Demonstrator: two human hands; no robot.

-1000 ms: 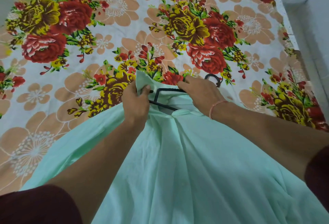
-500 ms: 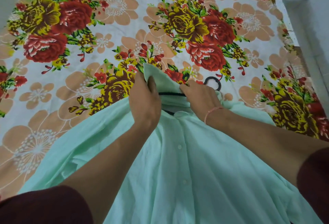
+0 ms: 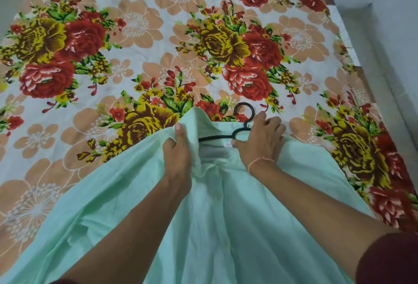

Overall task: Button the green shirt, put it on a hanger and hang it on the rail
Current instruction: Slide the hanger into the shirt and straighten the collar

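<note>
The green shirt [image 3: 226, 227] lies near on the flowered bedsheet [image 3: 158, 57] with the black hanger [image 3: 210, 139] inside its neck, the left hand [image 3: 177, 155] pinching the raised collar, while the right hand [image 3: 262, 146], fingers slightly spread, grips the shirt's shoulder, now further right than before, uncovering the hook.

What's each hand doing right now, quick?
Left hand: grips the green shirt by its collar.
Right hand: grips it over the black hanger.
</note>
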